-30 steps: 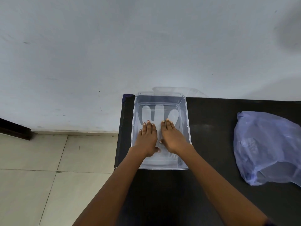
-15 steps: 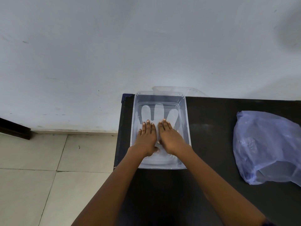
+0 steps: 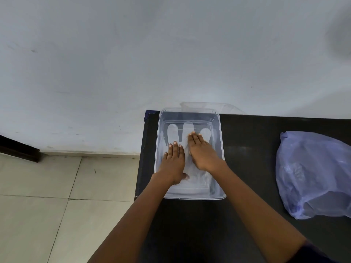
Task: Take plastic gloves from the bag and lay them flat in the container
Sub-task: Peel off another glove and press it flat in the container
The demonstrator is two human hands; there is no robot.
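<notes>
A clear plastic container (image 3: 220, 149) stands at the left end of a black table (image 3: 250, 149). A translucent plastic glove (image 3: 173, 132) lies flat on its bottom, fingers pointing toward the wall. My left hand (image 3: 173, 162) presses palm down on the glove's near left part. My right hand (image 3: 202, 150) lies flat on it too, a little farther forward, its fingertips over the glove's fingers. Both hands are flat and grip nothing. The blue-purple plastic bag (image 3: 313, 175) sits on the table to the right, apart from both hands.
A clear lid (image 3: 209, 106) leans behind the container against the white wall. The table's left edge (image 3: 141, 158) runs just beside the container, with tiled floor (image 3: 57, 196) below. Bare tabletop lies between container and bag.
My right hand has slid forward over the glove toward its fingers. My left hand has stayed nearly in place, slightly drawn back.
</notes>
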